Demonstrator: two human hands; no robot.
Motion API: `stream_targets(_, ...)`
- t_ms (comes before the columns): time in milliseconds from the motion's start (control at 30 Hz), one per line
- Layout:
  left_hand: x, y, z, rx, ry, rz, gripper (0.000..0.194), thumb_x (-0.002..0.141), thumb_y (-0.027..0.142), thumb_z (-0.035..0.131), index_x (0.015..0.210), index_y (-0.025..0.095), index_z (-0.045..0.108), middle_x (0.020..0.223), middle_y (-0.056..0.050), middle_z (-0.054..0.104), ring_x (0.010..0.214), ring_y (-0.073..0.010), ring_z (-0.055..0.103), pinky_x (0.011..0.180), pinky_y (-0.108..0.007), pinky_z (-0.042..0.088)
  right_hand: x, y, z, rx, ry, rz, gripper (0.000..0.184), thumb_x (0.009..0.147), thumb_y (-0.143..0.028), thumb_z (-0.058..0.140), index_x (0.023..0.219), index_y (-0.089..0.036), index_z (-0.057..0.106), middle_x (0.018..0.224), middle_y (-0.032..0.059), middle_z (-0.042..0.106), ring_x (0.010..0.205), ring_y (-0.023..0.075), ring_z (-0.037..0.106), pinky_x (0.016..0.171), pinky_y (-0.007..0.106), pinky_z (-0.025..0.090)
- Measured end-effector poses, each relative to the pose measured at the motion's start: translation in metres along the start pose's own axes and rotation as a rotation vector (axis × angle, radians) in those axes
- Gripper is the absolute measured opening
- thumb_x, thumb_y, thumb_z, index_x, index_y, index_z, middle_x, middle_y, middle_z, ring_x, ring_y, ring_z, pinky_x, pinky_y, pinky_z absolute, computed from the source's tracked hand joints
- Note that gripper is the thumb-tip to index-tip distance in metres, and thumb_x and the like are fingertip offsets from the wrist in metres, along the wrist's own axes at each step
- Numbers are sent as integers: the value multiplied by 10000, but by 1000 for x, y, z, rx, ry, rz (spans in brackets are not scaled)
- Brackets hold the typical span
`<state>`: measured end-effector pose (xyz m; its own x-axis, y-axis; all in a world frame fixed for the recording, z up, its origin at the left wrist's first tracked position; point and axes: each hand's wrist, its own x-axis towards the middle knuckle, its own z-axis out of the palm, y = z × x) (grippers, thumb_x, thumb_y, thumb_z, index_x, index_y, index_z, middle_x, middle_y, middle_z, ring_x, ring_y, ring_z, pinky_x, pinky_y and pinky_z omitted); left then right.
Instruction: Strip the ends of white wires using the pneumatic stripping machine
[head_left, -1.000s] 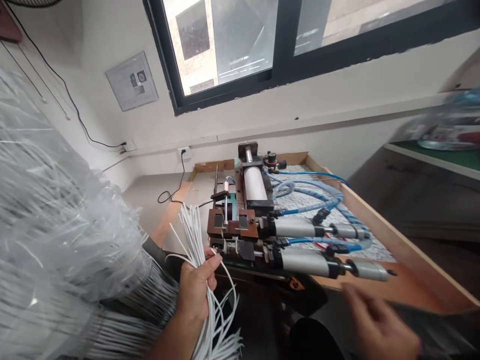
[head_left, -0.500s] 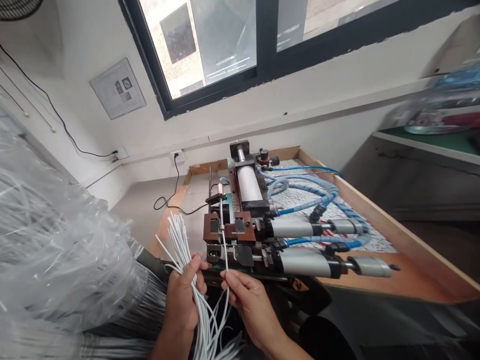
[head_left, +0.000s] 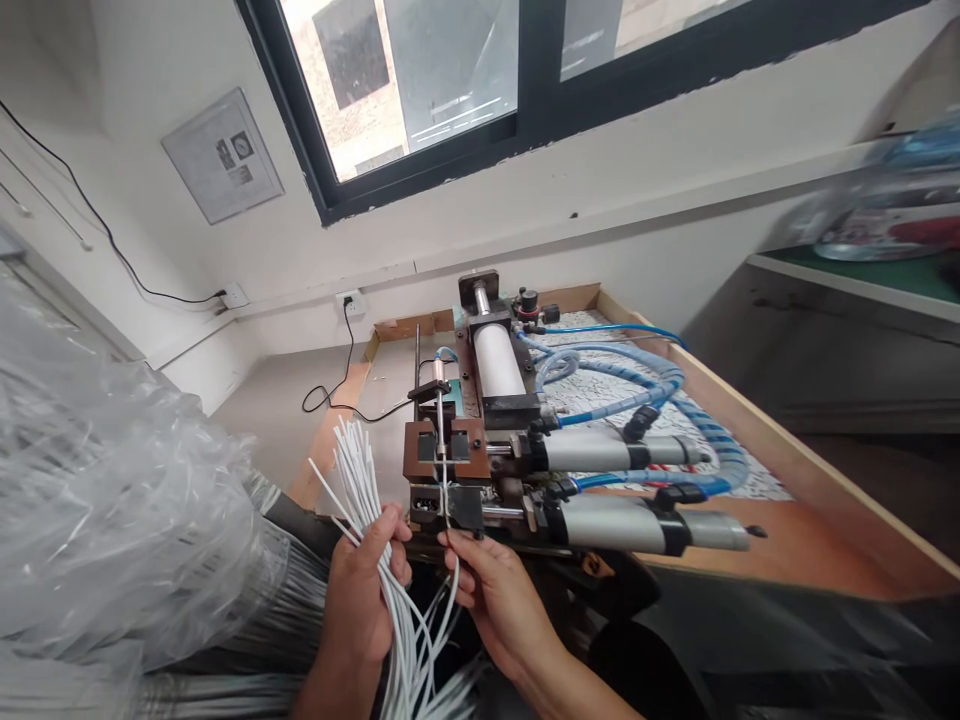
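My left hand (head_left: 367, 580) is closed around a bundle of white cables (head_left: 358, 480), whose cut ends fan out above my fist and whose lengths hang down below it. Between thumb and fingertips, my right hand (head_left: 495, 590) pinches one white cable (head_left: 454, 580). That cable runs up into the jaws of a pneumatic machine (head_left: 448, 450), past a dark front clamp (head_left: 465, 507) and the brown jaw block behind it. Both sets of jaws look closed around the cable. Its far tip is hidden in the machine, near a thin metal rod (head_left: 441, 420).
Silver air cylinders (head_left: 615, 525) and blue air hoses (head_left: 660, 370) extend to the machine's right, inside a wooden-edged tray (head_left: 810, 470). Plastic-wrapped cable bundles (head_left: 112, 480) crowd the left. A black power cord (head_left: 352, 350) reaches a wall socket. A green-topped shelf (head_left: 885, 275) stands right.
The machine's jaws have slid left and closed on the cable, and the cylinder rods at the right have drawn in. Both hands keep their grip in nearly the same place.
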<state>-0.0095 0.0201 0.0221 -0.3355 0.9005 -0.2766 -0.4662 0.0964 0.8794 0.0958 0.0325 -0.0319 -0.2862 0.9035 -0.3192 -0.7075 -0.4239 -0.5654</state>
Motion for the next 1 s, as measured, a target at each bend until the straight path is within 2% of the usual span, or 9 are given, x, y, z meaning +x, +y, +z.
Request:
stream_targets(200,-6,-2,-1,-15,21,12,187,615,231,661,755,118,612,544,23,555,373,-29,394,365,-162,299,-3,1,1,1,-2,-2,205,615,-300,679,671,-107,641,536,-25,477,415,35,282,404,182,178)
stream_targets(400,-12,-10,-4,29,49,24,176,603,200,661,758,122,629,488,29,539,435,-82,489,444,-205,403,-11,6,-7,-196,-64,-94,229,666,-366,632,653,-138,645,531,-23,475,469,71,339,463,197,270)
stream_targets(500,-14,-15,-6,56,42,65,139,569,184,688,680,124,629,529,9,582,482,-109,530,496,-235,438,-16,8,-9,-289,-91,-150,216,660,-366,637,655,-150,654,558,-14,502,524,93,377,518,211,308)
stream_targets(633,-18,-17,-2,59,-11,94,134,558,158,696,678,119,650,649,-22,652,603,-138,577,638,-261,453,-19,10,-4,-375,-174,-97,253,624,-378,662,741,-155,681,521,-33,475,459,71,298,439,208,239)
stream_targets(733,-21,-16,2,55,-60,99,153,571,152,692,718,124,662,694,-26,669,686,-146,585,710,-255,439,-18,11,0,-381,-172,-75,257,606,-393,670,682,-149,683,479,-46,437,406,49,242,399,212,173)
stream_targets(867,-21,-15,2,29,-66,62,90,592,164,680,665,125,645,591,-2,633,565,-119,563,598,-241,453,-14,9,0,-339,-82,-126,259,640,-401,640,653,-144,669,460,-40,438,398,49,270,387,204,145)
stream_targets(1000,-16,-13,-2,34,53,8,104,567,158,696,636,118,628,562,0,608,535,-117,559,535,-244,467,-13,6,-1,-247,4,-125,277,618,-404,653,651,-129,668,466,-19,489,396,49,295,382,191,138)
